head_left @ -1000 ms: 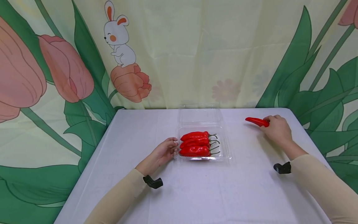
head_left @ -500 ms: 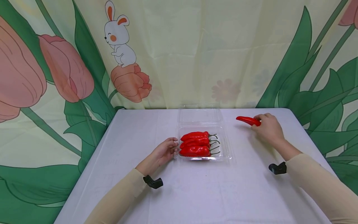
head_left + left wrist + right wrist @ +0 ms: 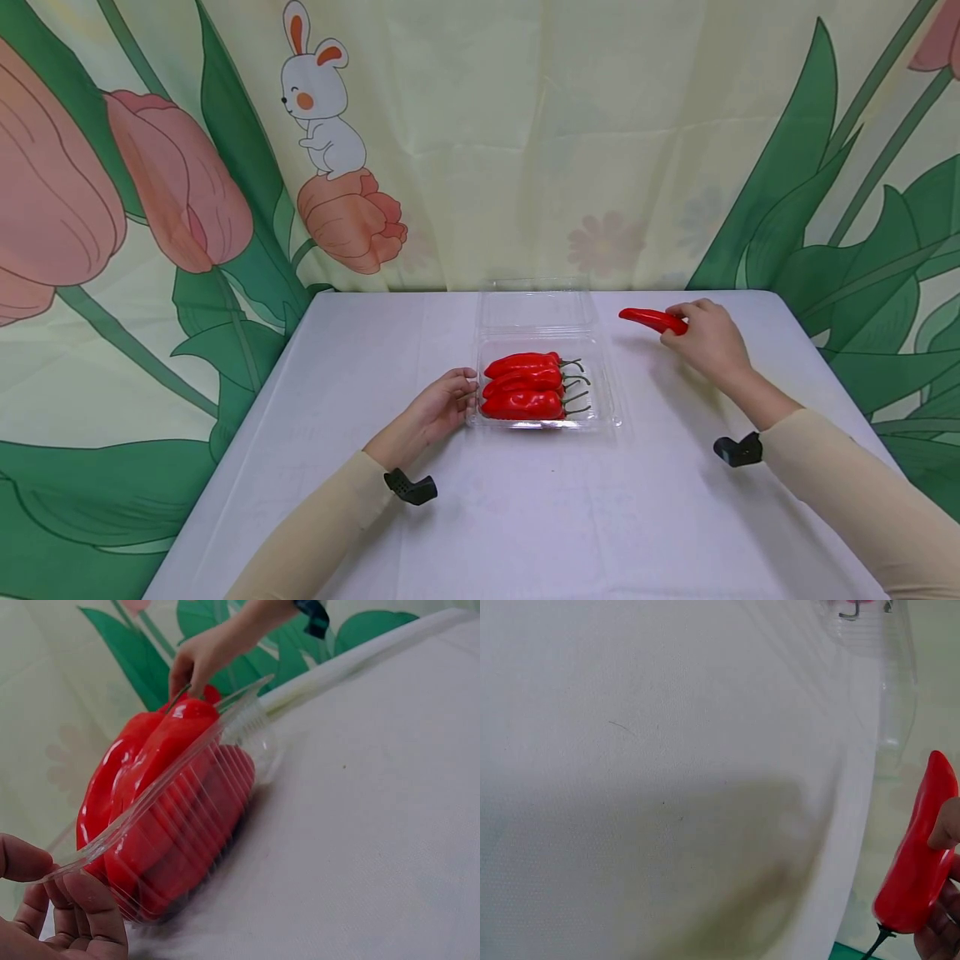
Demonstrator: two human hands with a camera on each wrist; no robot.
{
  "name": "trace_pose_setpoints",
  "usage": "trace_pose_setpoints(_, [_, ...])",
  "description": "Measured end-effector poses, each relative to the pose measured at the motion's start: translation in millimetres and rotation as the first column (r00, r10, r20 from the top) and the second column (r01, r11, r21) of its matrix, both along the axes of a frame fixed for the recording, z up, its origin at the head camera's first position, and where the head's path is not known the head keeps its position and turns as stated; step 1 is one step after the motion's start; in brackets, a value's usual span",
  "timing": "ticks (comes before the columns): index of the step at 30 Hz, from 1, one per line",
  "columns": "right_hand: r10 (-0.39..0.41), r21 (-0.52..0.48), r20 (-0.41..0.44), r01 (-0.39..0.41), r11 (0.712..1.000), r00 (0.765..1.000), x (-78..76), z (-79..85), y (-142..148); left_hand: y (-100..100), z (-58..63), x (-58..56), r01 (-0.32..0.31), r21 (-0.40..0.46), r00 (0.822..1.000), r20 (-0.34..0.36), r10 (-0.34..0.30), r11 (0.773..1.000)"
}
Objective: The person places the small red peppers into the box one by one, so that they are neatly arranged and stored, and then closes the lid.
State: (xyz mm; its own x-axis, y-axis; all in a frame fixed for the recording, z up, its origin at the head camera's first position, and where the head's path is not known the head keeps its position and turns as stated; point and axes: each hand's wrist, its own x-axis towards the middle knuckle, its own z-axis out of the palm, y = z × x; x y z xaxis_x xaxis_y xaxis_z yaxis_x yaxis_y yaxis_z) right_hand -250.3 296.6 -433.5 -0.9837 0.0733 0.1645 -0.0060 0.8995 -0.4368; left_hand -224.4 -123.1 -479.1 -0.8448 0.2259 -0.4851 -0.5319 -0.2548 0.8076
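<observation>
A clear plastic clamshell box (image 3: 603, 417) stands on the table with its lid (image 3: 536, 308) folded back. Several red peppers (image 3: 525, 406) with green stems lie side by side in it, tips to the left. At the box's left side, my left hand (image 3: 431, 412) pinches the rim; the left wrist view shows the thumb (image 3: 22, 859) above the rim and the fingers below. To the right of the box, my right hand (image 3: 708, 342) holds another red pepper (image 3: 645, 318) above the table, its tip pointing left. Its stem (image 3: 876, 943) shows in the right wrist view.
A white cloth covers the table (image 3: 510, 517). Behind it hangs a curtain (image 3: 480, 150) printed with tulips, leaves and a rabbit. Each sleeve cuff carries a small black camera, one on the left wrist (image 3: 410, 487) and one on the right (image 3: 738, 450).
My right hand has moved left and slightly farther back with the pepper, closer to the box. The left hand and the box stay where they were.
</observation>
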Motion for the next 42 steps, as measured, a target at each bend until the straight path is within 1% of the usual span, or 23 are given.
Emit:
trace_pose_setpoints(7, [0.026,0.001,-0.020,-0.026,1.000,0.999,-0.1,3.7,-9.7,-1.2,-0.3,0.3,0.009,0.006,1.000,-0.002,-0.009,1.000])
trace_pose_setpoints(14, [0.051,-0.006,-0.028,-0.051,0.999,0.998,2.7,8.2,-26.9,-1.2,0.7,0.5,0.003,0.007,1.000,0.009,-0.003,1.000])
trace_pose_setpoints(23, [0.106,-0.007,-0.060,-0.106,0.994,0.993,4.5,11.9,-47.0,-0.8,1.9,0.3,0.001,0.000,1.000,0.014,-0.001,1.000])
trace_pose_setpoints(28, [0.133,-0.017,-0.085,-0.135,0.991,0.987,5.0,12.2,-54.1,-0.8,2.4,0.5,0.002,-0.003,1.000,0.013,-0.002,1.000])
trace_pose_setpoints(37, [0.172,-0.044,-0.106,-0.178,0.983,0.979,4.2,13.3,-64.5,-0.5,0.7,-0.8,0.001,0.002,1.000,0.010,-0.001,1.000])
trace_pose_setpoints(42, [0.188,-0.056,-0.101,-0.194,0.979,0.977,4.0,15.2,-70.5,-0.5,0.9,-0.8,-0.001,0.005,1.000,0.018,0.001,1.000])
